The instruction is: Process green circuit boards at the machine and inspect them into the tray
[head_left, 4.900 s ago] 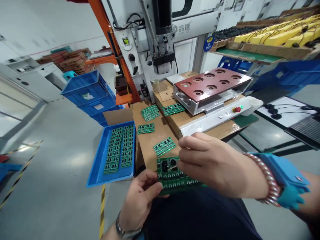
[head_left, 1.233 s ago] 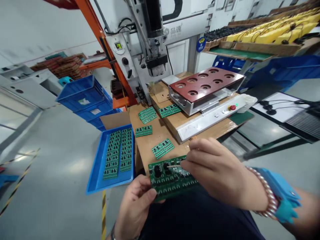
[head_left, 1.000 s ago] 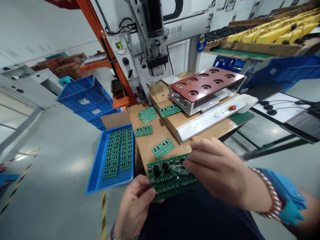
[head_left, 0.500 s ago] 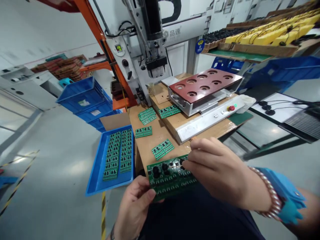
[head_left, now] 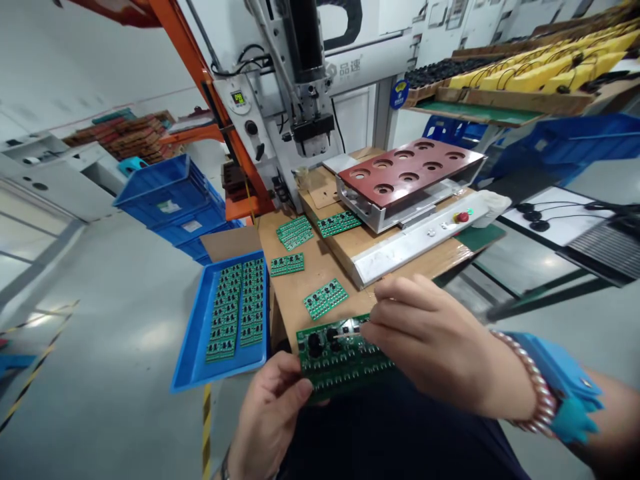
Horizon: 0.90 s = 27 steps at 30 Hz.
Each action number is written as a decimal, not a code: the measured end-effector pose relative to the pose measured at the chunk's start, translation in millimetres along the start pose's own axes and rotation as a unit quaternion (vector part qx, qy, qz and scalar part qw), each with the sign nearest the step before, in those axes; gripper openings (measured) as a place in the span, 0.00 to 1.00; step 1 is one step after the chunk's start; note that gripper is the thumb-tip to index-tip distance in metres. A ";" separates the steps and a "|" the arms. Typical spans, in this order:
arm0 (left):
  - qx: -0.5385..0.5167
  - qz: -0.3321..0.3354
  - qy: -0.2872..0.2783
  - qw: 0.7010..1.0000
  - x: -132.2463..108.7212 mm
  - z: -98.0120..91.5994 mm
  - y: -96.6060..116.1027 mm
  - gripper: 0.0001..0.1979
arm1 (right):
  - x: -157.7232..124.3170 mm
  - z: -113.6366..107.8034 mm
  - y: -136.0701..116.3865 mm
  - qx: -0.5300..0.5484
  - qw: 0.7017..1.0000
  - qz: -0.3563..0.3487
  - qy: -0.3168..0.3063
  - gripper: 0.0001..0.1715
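Note:
My left hand (head_left: 270, 417) grips the lower left edge of a green circuit board panel (head_left: 345, 357), which carries black round components. My right hand (head_left: 430, 347) pinches a thin pale stick (head_left: 350, 329) above the panel, with its tip resting among the components near my fingers. That hand's fingers hide the panel's upper right part. Several small green boards lie on the cardboard-covered bench (head_left: 305, 283) beyond my hands, the nearest (head_left: 325, 299) just past the panel. A blue tray (head_left: 189, 353) to the left holds rows of similar boards.
A dispensing machine (head_left: 310, 123) stands behind the bench, next to a red holed plate on a metal fixture (head_left: 410, 175). Stacked blue crates (head_left: 167, 193) stand at left, and a shelf of yellow parts (head_left: 530, 77) runs along the upper right. A grey floor lies below.
Over the earlier frames the panel has shifted slightly left and the stick's tip has moved across it. Both hands still hold the same things, and the view has drifted a little.

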State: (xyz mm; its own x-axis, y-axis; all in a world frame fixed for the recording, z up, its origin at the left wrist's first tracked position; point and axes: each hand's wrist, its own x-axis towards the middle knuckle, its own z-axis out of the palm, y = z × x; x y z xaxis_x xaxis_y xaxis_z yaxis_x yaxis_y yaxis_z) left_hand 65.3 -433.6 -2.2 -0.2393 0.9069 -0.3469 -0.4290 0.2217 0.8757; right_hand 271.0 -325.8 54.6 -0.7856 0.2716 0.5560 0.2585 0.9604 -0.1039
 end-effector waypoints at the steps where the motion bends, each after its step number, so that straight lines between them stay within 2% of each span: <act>1: -0.002 0.000 -0.002 1.000 -0.1 0.2 0.0 0.07 | 0.3 0.0 0.2 0.001 1.000 0.001 0.000 0.08; 13: -0.011 -0.001 0.008 1.000 -0.6 1.4 0.2 0.08 | -5.8 -0.1 1.6 -0.006 1.000 0.011 0.014 0.09; 27: -0.012 -0.004 0.002 1.000 -1.6 3.2 0.8 0.08 | -4.6 2.0 -0.6 0.011 1.000 0.009 -0.024 0.09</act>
State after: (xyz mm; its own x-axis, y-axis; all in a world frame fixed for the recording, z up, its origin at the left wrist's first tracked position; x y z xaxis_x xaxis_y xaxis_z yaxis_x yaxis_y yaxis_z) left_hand 68.1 -433.7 0.1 -0.2385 0.9037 -0.3555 -0.4521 0.2207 0.8642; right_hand 273.4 -327.5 50.5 -0.8069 0.2908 0.5141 0.2607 0.9564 -0.1318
